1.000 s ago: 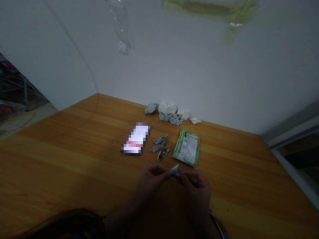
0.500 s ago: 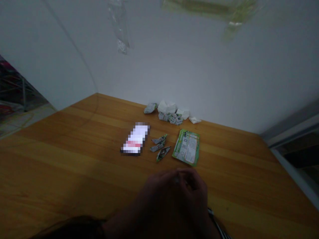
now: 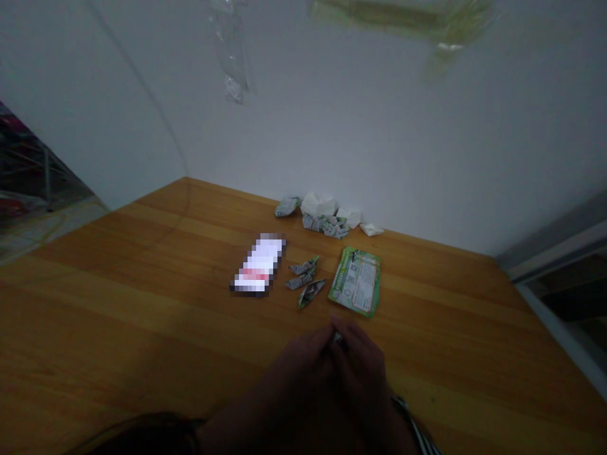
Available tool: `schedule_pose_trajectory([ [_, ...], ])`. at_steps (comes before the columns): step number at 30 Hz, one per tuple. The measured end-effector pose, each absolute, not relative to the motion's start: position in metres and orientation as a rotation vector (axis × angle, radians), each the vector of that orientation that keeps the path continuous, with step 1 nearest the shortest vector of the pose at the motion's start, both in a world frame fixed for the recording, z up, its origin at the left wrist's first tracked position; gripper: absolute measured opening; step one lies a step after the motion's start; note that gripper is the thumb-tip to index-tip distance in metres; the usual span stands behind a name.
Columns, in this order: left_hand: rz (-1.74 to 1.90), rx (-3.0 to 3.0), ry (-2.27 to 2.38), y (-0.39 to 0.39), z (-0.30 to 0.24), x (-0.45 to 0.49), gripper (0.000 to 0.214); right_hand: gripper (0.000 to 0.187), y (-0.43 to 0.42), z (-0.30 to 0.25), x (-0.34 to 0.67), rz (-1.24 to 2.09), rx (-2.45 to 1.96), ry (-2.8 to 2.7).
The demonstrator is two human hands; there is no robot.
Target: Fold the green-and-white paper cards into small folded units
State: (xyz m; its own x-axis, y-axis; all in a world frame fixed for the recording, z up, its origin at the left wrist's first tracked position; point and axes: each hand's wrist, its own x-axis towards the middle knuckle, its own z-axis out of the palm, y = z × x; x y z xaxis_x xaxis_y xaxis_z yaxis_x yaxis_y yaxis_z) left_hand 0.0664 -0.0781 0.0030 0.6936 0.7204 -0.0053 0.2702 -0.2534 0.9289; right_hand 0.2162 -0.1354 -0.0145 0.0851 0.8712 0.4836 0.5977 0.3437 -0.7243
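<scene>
My left hand (image 3: 306,354) and my right hand (image 3: 363,360) meet at the fingertips low in the middle of the view, above the wooden table. Pinched between them is a small grey-white piece of paper (image 3: 337,338), mostly covered by the fingers in deep shadow. Just beyond the hands lies a green printed packet (image 3: 356,282), flat on the table. To its left sit three narrow folded paper pieces (image 3: 312,292) with grey print and green edges, pointed at the ends.
A phone with a lit, blurred screen (image 3: 260,262) lies left of the folded pieces. Against the wall are crumpled white tissues (image 3: 317,204) and crumpled printed paper (image 3: 287,206). The wooden table (image 3: 142,265) meets white walls at the back; tape (image 3: 379,12) sticks to the wall.
My right hand's fingers have closed in and turned toward the left hand, narrowing the gap between them. More of the small paper shows. The things on the table have stayed put.
</scene>
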Motion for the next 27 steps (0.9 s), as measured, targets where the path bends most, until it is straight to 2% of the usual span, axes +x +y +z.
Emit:
schedule_pose_trajectory([
  [10, 0.551, 1.763, 0.983, -0.082, 0.009, 0.069, 0.031, 0.055, -0.137, -0.021, 0.215, 0.027, -1.389, -1.800],
  [14, 0.733, 1.330, 0.801, -0.079, 0.000, 0.071, 0.033, 0.039, -0.140, -0.022, 0.220, 0.176, -1.350, -1.612],
  [17, 0.699, 0.973, 0.693, -0.076, -0.005, 0.072, 0.048, 0.028, -0.140, -0.022, 0.223, 0.251, -1.349, -1.474],
  [20, 0.694, 0.772, 0.674, -0.072, -0.004, 0.073, 0.054, 0.031, -0.137, -0.021, 0.222, 0.275, -1.332, -1.507],
  [25, 0.768, 0.882, 0.772, -0.066, 0.007, 0.071, 0.040, 0.047, -0.134, -0.014, 0.213, 0.450, -1.251, -1.551],
  [27, 0.785, 0.908, 0.803, -0.066, 0.011, 0.069, 0.035, 0.046, -0.134, -0.011, 0.210, 0.545, -1.250, -1.422],
])
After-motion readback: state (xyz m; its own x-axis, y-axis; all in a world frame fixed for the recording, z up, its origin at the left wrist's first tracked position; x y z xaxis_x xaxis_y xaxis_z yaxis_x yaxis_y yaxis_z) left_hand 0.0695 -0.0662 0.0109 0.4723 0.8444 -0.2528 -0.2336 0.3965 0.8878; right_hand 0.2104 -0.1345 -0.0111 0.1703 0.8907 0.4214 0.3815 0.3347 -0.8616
